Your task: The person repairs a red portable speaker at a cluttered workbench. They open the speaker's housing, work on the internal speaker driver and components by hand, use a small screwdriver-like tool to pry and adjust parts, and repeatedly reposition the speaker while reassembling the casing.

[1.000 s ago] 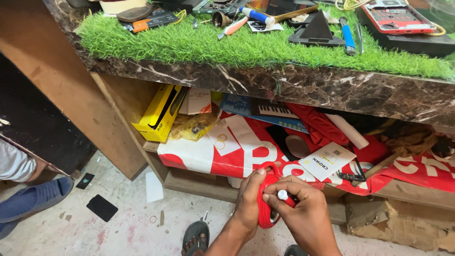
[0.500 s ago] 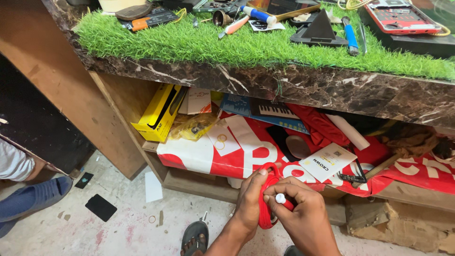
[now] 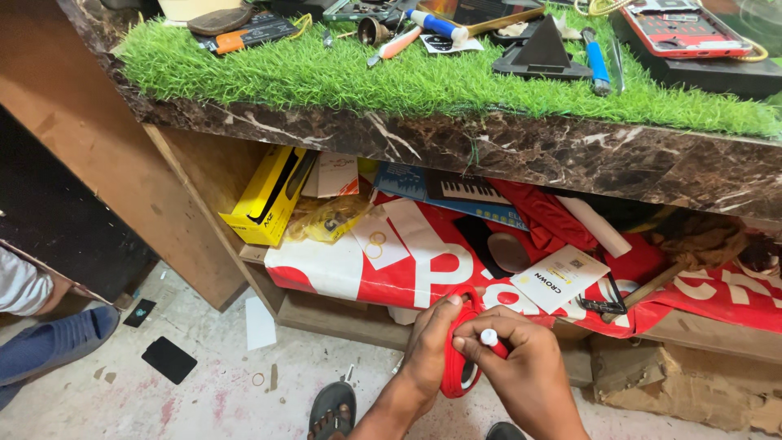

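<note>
While the left hand [image 3: 430, 346] clamps the red ring-shaped object [image 3: 461, 352] low near the shelf edge and the right hand [image 3: 521, 371] pinches a small white-tipped red part [image 3: 491, 339] against it, that part may slip floorward, and both hands hide the object's form

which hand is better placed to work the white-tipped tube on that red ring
Right, probably: the right hand already pinches the tube against the red ring, while the left hand grips the ring's edge, steadying it.
</note>
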